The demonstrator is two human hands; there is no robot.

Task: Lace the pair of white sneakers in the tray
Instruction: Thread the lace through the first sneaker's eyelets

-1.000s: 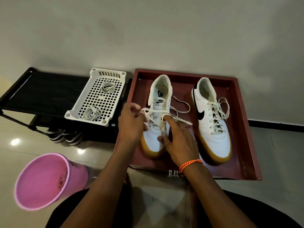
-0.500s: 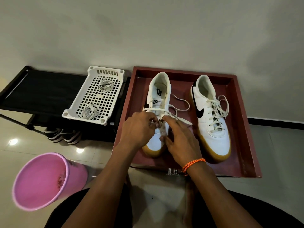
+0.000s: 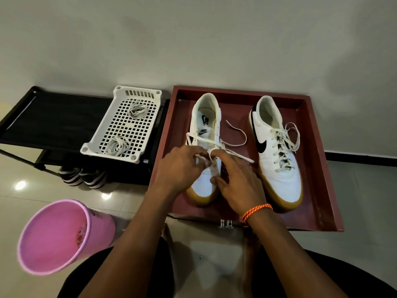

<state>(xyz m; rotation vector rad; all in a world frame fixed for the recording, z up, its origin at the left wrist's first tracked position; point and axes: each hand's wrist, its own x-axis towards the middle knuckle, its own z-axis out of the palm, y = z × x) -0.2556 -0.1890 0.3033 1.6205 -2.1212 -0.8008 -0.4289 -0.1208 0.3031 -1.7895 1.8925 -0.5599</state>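
Two white sneakers with gum soles stand in a dark red tray (image 3: 318, 168). The right sneaker (image 3: 277, 151) is laced, its ends loose at the top. On the left sneaker (image 3: 206, 125) a white lace (image 3: 236, 145) crosses the tongue, and one end trails onto the tray floor. My left hand (image 3: 180, 166) pinches the lace over the shoe's middle. My right hand (image 3: 236, 181), with an orange wrist cord, pinches the lace beside it, fingertips nearly touching the left hand's. The lower eyelets are hidden under my hands.
A white perforated basket (image 3: 120, 147) with two coiled laces sits on a black rack (image 3: 53, 117) left of the tray. Striped shoes (image 3: 83, 177) stand under the rack. A pink bucket (image 3: 58, 235) lies tilted at front left. A wall rises behind.
My left hand moved right from the shoe's left side to the middle, meeting the right hand. Both hands now work the lace close together over the eyelets.
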